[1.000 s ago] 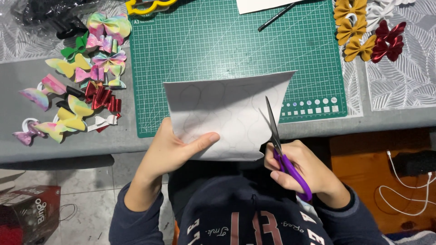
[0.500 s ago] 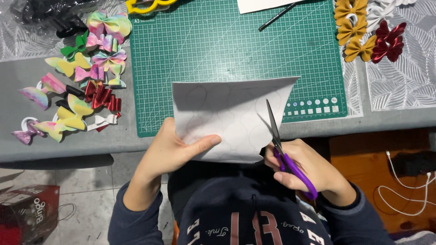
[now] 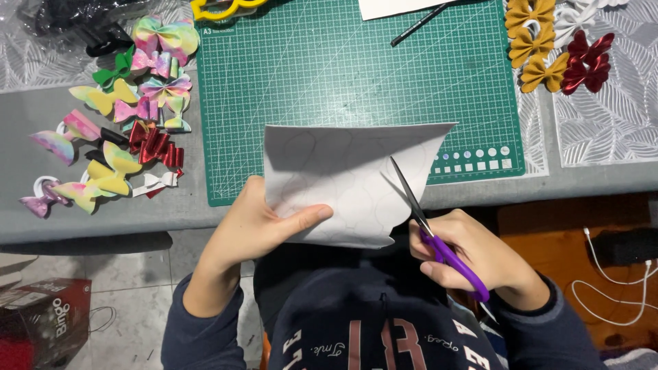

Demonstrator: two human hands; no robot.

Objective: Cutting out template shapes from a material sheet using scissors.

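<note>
My left hand (image 3: 257,219) grips the lower left edge of a white sheet (image 3: 343,178) with faint pencilled shapes, thumb on top. The sheet is held over the table's front edge and the green cutting mat (image 3: 356,75). In my right hand (image 3: 473,250) are purple-handled scissors (image 3: 432,226). Their dark blades point up and left into the sheet's right side, along a curved cut edge.
Many colourful bows (image 3: 123,123) lie on the grey table at the left. Mustard and red bows (image 3: 555,55) sit at the top right. A black pen (image 3: 418,26) and white paper lie at the mat's far edge. A white cable (image 3: 603,274) runs over the floor, right.
The sheet has shifted slightly right and turned a little in my left hand. The scissors have advanced further into its right side.
</note>
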